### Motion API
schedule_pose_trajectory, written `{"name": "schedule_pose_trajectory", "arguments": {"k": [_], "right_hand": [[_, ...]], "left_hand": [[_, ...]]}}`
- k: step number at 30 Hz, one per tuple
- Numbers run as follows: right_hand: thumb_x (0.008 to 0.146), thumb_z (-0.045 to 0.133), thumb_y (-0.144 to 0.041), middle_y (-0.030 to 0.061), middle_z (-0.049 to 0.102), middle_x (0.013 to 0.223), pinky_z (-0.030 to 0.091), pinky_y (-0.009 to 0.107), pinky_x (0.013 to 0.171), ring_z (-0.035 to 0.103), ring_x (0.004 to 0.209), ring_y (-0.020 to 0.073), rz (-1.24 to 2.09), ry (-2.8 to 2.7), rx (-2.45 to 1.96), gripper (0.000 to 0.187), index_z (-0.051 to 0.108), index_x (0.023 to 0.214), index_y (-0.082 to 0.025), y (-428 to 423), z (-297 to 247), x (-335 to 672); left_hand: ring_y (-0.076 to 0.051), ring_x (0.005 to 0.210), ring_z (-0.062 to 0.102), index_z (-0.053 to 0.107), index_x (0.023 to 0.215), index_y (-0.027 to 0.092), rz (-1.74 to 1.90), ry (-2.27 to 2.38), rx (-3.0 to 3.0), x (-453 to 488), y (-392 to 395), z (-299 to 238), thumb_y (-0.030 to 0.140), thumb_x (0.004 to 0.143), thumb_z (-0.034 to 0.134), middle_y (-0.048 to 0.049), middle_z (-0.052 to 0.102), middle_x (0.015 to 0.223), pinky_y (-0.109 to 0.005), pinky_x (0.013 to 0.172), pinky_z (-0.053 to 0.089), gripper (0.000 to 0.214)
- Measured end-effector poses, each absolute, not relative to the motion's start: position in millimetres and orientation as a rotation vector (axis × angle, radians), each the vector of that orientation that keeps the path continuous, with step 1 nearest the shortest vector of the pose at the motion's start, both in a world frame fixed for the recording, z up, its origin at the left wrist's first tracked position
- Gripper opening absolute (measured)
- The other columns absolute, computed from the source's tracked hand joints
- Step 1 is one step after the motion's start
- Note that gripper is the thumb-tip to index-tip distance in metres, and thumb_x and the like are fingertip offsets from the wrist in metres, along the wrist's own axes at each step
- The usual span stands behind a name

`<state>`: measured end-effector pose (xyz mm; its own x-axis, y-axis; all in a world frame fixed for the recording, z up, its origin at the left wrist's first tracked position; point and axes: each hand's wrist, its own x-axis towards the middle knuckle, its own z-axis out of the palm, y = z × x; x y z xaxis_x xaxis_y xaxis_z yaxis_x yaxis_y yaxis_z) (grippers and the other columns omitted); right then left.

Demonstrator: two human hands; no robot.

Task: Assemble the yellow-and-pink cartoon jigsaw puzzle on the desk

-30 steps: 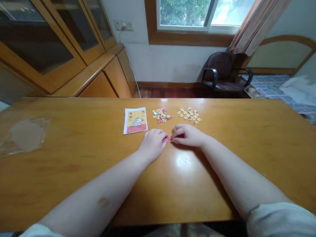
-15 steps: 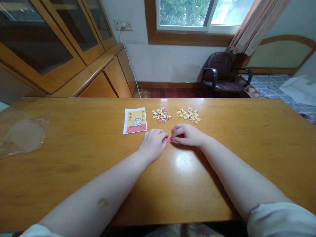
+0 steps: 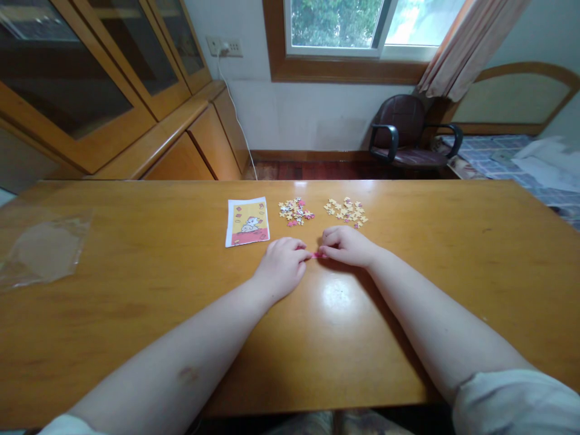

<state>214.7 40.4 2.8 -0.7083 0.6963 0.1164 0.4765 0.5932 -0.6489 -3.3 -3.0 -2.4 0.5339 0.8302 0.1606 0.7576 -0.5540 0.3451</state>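
A narrow pink bit of puzzle [image 3: 318,255] is seen low on the wooden table [image 3: 136,314], between the fingertips of both hands and on the near side of the loose pieces. Its left end is met by the left hand [image 3: 281,263], whose forefinger is stretched towards it; its right end is partly covered by the right hand [image 3: 347,245], whose thumb is laid along it while the other fingers are curled in. Whether it is truly pinched by either hand or only pressed against the wood cannot be told, since the undersides of the fingers are hidden, and whether one piece or several joined ones are shown cannot be made out either. By its look it is judged to be thin card, very light and fairly stiff, easily slid on the glossy surface and easily bent or frayed at the knobs if forced. It is probably best taken by opposite edges between thumb and forefinger, clear of the knobs, or steadied flat under one fingertip. Beyond the hands, a mixed heap of pieces [image 3: 295,211] and a mostly yellow heap [image 3: 347,210] are spread apart from each other, and a picture sheet [image 3: 248,223] is laid flat just left of the mixed heap.
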Motion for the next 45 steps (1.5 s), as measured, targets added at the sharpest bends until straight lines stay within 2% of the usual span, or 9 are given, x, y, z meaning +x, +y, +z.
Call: {"name": "schedule_pose_trajectory", "arguments": {"k": [15,18,22,28,34,38,41,45], "right_hand": [[0.088,0.056,-0.023,0.0039,0.061,0.073,0.042,0.026,0.069,0.057,0.07,0.0142,0.862,-2.482,-0.945,0.025,0.071,0.069,-0.016,40,4,214],[0.09,0.054,-0.025,0.0039,0.061,0.073,0.041,0.027,0.07,0.056,0.071,0.015,0.74,-2.421,-1.09,0.027,0.07,0.07,-0.017,43,2,217],[0.091,0.052,-0.03,0.0044,0.062,0.074,0.039,0.028,0.069,0.054,0.072,0.0162,0.516,-2.233,-1.442,0.027,0.07,0.075,-0.017,49,-4,222],[0.09,0.053,-0.032,0.005,0.067,0.079,0.038,0.028,0.07,0.054,0.074,0.0164,0.541,-2.211,-1.526,0.024,0.071,0.082,-0.017,52,-7,221],[0.091,0.053,-0.033,0.0043,0.068,0.079,0.038,0.027,0.068,0.055,0.074,0.016,0.558,-2.219,-1.544,0.026,0.071,0.08,-0.018,53,-9,222],[0.091,0.051,-0.034,0.0032,0.065,0.071,0.035,0.026,0.064,0.053,0.069,0.0155,0.538,-2.252,-1.557,0.029,0.069,0.074,-0.018,53,-8,222],[0.091,0.051,-0.034,0.0029,0.064,0.069,0.034,0.026,0.063,0.052,0.067,0.0153,0.535,-2.248,-1.559,0.029,0.068,0.073,-0.018,53,-7,221],[0.091,0.052,-0.034,0.0032,0.064,0.07,0.035,0.026,0.063,0.052,0.068,0.0155,0.543,-2.244,-1.56,0.029,0.068,0.073,-0.018,53,-7,220]], "left_hand": [[-0.025,0.104,0.06,0.074,0.1,0.023,0.471,1.297,2.537,-2,-6,0,0.013,0.085,0.053,-0.0062,0.069,0.109,-0.044,0.094,0.046,0.028],[-0.024,0.104,0.06,0.071,0.104,0.022,0.554,1.332,2.512,-3,-4,-3,0.014,0.086,0.052,-0.006,0.069,0.111,-0.042,0.095,0.046,0.028],[-0.024,0.099,0.06,0.069,0.092,0.02,0.536,1.463,2.476,-4,1,-3,0.018,0.088,0.052,-0.0057,0.07,0.1,-0.041,0.092,0.045,0.017],[-0.024,0.091,0.061,0.064,0.084,0.019,0.458,1.57,2.399,-3,3,1,0.021,0.087,0.059,-0.0051,0.069,0.091,-0.038,0.084,0.046,0.006],[-0.024,0.091,0.061,0.067,0.082,0.019,0.45,1.565,2.39,-5,6,0,0.029,0.092,0.056,-0.006,0.07,0.091,-0.039,0.084,0.046,0.018],[-0.023,0.099,0.061,0.073,0.092,0.023,0.511,1.438,2.457,-6,5,-3,0.019,0.091,0.056,-0.0044,0.071,0.1,-0.04,0.09,0.045,0.018],[-0.023,0.101,0.061,0.076,0.091,0.027,0.529,1.341,2.516,-7,3,-5,0.012,0.087,0.056,-0.003,0.072,0.102,-0.041,0.091,0.045,0.025],[-0.024,0.101,0.061,0.076,0.086,0.028,0.51,1.324,2.524,-7,3,-6,0.012,0.085,0.057,-0.0022,0.072,0.101,-0.042,0.091,0.044,0.025]]}}
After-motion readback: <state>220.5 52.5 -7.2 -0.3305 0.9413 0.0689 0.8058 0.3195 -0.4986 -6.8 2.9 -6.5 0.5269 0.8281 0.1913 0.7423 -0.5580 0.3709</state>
